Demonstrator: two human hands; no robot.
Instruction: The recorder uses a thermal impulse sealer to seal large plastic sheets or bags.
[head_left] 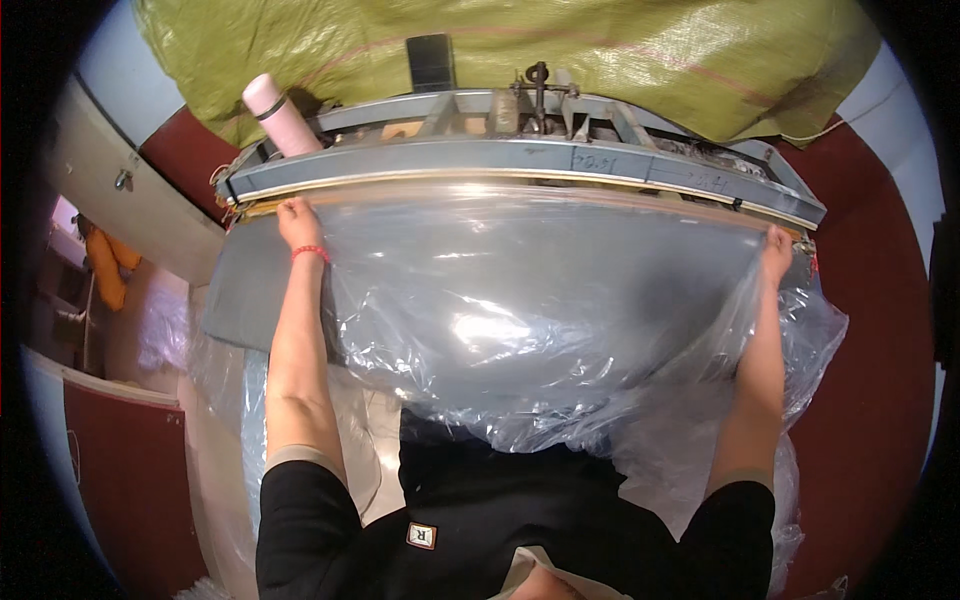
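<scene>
A wide sheet of clear plastic film (520, 300) is drawn across the grey work surface (248, 285) in front of me and hangs loosely over its near edge in shiny wrinkles. My left hand (297, 224) is closed on the film's far left corner, a red beaded bracelet at the wrist. At the far right corner, my right hand (776, 258) pinches the same film. Both arms reach forward, nearly straight. The film's far edge lies along a long grey metal bar (450, 157), just beyond my hands.
Behind the bar, a metal frame holds a bolt-like fitting (538, 100). A pink bottle (283, 116) leans at its left, and a dark flat phone-like object (430, 62) lies on a yellow-green tarp (640, 60). At the left are a door (140, 190) and orange cloth (105, 265).
</scene>
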